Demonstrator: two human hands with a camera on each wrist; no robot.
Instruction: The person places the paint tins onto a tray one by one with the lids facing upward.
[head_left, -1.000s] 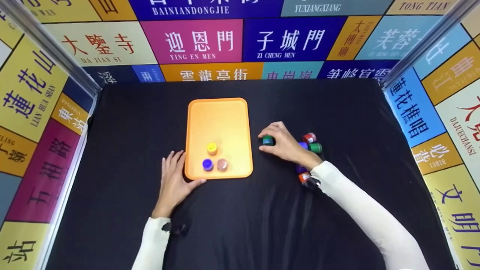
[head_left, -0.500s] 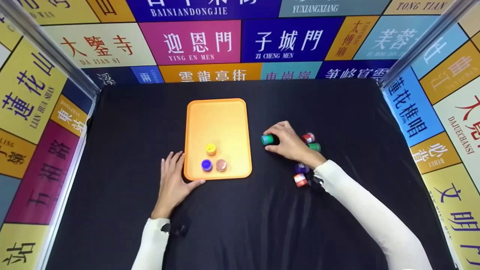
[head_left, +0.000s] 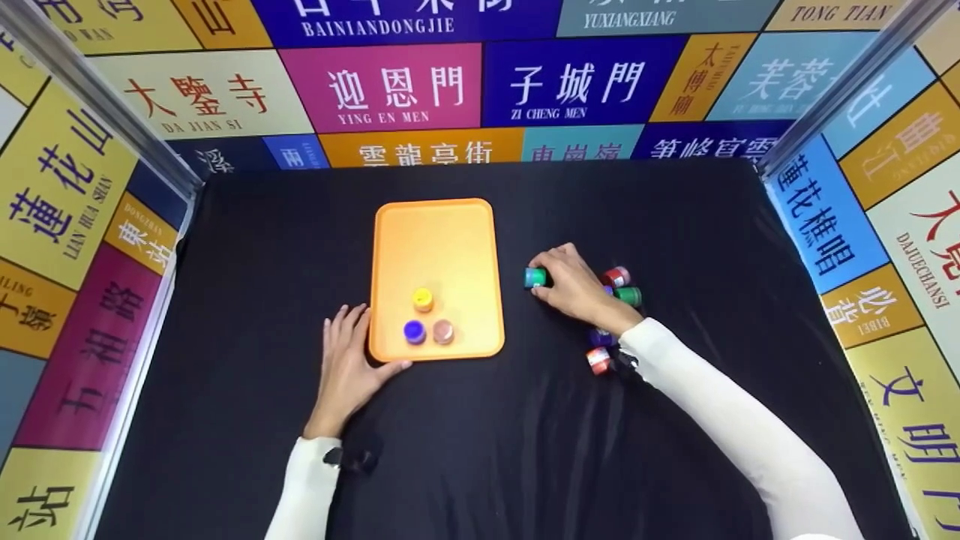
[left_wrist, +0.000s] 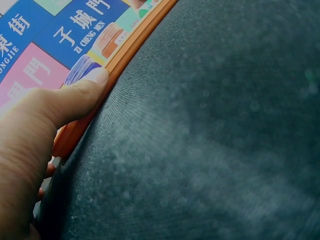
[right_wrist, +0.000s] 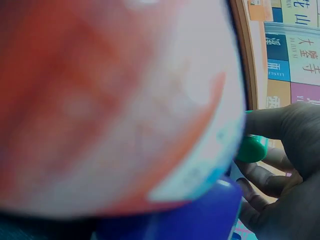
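Note:
My right hand (head_left: 577,289) pinches a small green paint jar (head_left: 535,277) between thumb and fingers, just right of the orange tray (head_left: 435,240). In the right wrist view part of its green lid (right_wrist: 252,149) shows between the fingers. My left hand (head_left: 349,367) rests at the tray's near left corner, thumb on the rim and fingers spread along the left side. The left wrist view shows that thumb (left_wrist: 82,95) against the rim. Standing on the tray are a yellow jar (head_left: 423,300), a purple-blue jar (head_left: 415,332) and a pinkish-brown jar (head_left: 443,331).
Beneath and beside my right forearm lie a red jar (head_left: 617,277), another green jar (head_left: 628,297), a purple jar (head_left: 601,337) and an orange jar (head_left: 598,361), some partly hidden. Black cloth (head_left: 480,435) covers the table; printed panels (head_left: 382,82) wall its back and sides.
The green jar has turned in my right hand, its lid now toward the palm and its bluish end to the left. My left hand and the tray stay put.

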